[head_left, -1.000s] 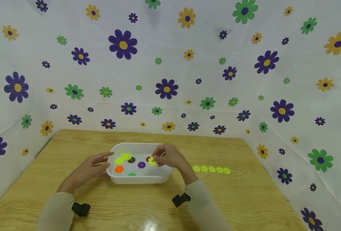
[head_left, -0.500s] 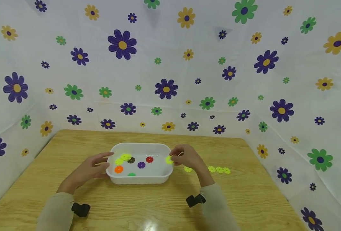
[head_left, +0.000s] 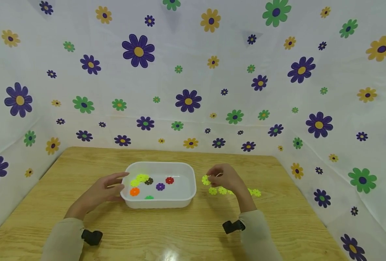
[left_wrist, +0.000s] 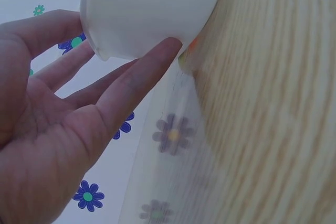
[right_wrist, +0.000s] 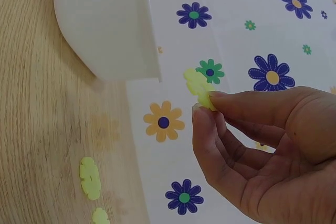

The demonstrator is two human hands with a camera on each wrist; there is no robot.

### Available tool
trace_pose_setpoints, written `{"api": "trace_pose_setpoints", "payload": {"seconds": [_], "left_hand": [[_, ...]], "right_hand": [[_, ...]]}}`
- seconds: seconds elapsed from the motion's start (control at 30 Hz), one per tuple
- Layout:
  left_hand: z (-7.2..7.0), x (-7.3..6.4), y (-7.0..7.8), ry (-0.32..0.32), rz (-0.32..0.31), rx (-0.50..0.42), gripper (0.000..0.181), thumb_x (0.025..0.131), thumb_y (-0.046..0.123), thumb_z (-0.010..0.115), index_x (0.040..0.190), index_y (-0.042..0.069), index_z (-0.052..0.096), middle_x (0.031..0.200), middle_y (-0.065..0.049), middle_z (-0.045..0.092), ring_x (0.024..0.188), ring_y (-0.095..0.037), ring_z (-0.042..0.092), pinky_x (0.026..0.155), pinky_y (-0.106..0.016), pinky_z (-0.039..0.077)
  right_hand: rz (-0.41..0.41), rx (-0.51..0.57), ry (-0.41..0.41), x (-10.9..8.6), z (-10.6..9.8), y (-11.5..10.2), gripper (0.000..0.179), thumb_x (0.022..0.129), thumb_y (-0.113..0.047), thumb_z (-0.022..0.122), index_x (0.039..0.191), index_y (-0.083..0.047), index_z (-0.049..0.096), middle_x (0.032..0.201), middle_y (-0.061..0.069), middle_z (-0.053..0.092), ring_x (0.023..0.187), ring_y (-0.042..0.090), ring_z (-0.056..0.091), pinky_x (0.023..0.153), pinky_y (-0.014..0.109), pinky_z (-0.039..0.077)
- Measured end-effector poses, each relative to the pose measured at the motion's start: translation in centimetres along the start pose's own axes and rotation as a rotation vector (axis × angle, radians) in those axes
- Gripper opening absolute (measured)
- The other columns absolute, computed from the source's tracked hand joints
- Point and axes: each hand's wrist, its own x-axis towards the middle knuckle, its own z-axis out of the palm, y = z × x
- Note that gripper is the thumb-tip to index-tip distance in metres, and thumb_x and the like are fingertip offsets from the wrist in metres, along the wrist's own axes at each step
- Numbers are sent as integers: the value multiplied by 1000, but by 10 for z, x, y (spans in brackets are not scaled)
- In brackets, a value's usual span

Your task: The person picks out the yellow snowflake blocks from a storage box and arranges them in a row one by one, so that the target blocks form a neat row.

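Note:
Between thumb and fingers, my right hand pinches a yellow flower-shaped plastic disc, raised to the right of the white tub. A row of several similar yellow discs lies on the table beneath and beyond this hand, which partly covers it. At the tub's left end, my left hand rests with extended fingers and thumb against the wall, also seen from outside in the left wrist view. Inside the tub lie yellow discs, a brown one, an orange one, a purple one, a red one and a green one.
The wooden table runs back to a white cloth backdrop printed with flowers, which also stands along both sides. Each wrist wears a black strapped device, such as the left one.
My right hand has carried the yellow disc from above the tub's right part outward past its right rim, to over the row's left end. The left hand stays put.

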Motion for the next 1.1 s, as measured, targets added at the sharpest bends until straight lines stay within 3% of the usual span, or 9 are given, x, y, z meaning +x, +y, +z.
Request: {"api": "trace_pose_setpoints", "payload": {"seconds": [0.4,1.1], "left_hand": [[0,1,1,-13,13,-5,62,107,23,57,160,5,32,166,-32,24,134,-49,56,95,-41,63],[3,-2,4,10,-23,17,62,106,27,58,160,7,33,167,-31,23,134,-47,56,96,-42,62]], "right_hand": [[21,3,8,-3,-3,0,10,95,-6,71,103,-2,73,95,12,70,75,18,69,81,45,66],[74,-16,17,-1,-7,0,11,96,-7,69,106,-3,73,99,13,69,79,19,69,84,43,66]]}}
